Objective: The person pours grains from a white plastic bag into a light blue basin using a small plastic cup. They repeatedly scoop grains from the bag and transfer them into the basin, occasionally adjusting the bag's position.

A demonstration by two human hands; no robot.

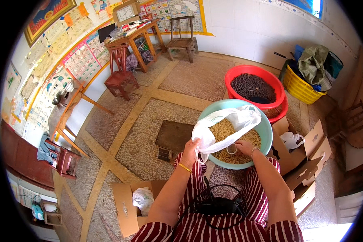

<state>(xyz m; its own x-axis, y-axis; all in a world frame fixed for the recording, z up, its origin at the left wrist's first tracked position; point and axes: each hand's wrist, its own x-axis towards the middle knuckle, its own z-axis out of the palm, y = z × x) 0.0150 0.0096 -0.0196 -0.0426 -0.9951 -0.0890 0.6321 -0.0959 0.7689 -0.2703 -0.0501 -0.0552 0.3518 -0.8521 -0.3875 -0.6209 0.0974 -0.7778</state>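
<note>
The left hand (188,154) is at the left rim of the blue basin (266,139), its grip closed on the edge of a white bag (205,138). The bag's mouth gapes across the basin, reaching its far rim. The right hand (245,147) is inside the basin, low over the yellow grains (252,138); its grip is closed on a small white cup (231,149), though the fingers partly hide the hold. The basin stands at the person's knees.

Just beyond the basin are two red tubs (232,80), one set on the other, the upper one holding dark round pieces (252,85). Farther to the basin's right rear is a yellow basket (298,89) heaped with cloth. An open carton (285,158) stands just right of the basin. Left of the basin, a dark plate (174,135) lies on the floor (143,141).
</note>
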